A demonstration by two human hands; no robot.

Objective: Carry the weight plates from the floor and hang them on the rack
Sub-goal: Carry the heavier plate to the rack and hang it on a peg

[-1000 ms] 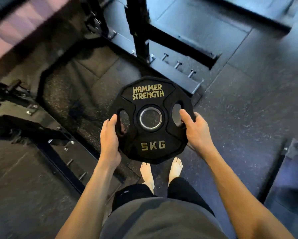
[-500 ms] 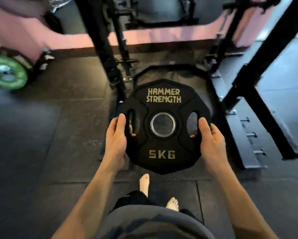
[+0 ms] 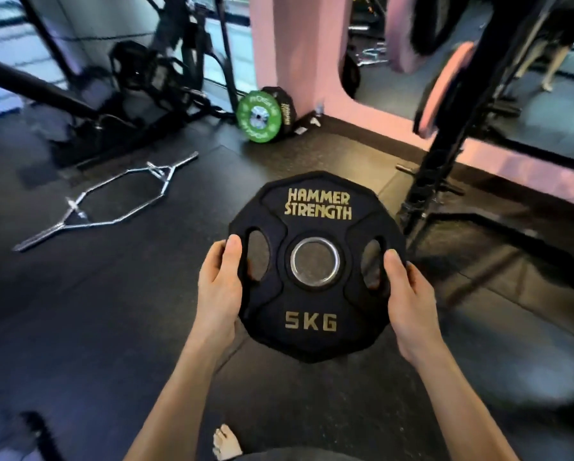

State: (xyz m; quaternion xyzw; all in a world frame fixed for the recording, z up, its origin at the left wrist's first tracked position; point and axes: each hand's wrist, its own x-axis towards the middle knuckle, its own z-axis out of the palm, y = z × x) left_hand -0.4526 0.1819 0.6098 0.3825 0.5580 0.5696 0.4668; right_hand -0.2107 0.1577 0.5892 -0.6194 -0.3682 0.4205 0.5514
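Note:
A black 5 kg weight plate (image 3: 315,294) marked HAMMER STRENGTH is held flat in front of me, above the floor. My left hand (image 3: 219,287) grips its left edge, thumb on top and fingers curled through the left slot. My right hand (image 3: 408,294) grips the right edge the same way through the right slot. A black upright of the rack (image 3: 445,138) stands to the right, just beyond the plate. A pink plate (image 3: 445,88) hangs on it, blurred.
A green plate and a black plate (image 3: 260,116) lean at the base of a pink pillar (image 3: 295,54). A chrome hex bar (image 3: 102,201) lies on the rubber floor at left. Dark machine frames (image 3: 129,94) fill the far left. A mirror wall runs behind the rack.
The view has swung left and lifted while I carry the plate. The green plate and hex bar have come into view, and the rack upright now stands at my right. Both grips are unchanged.

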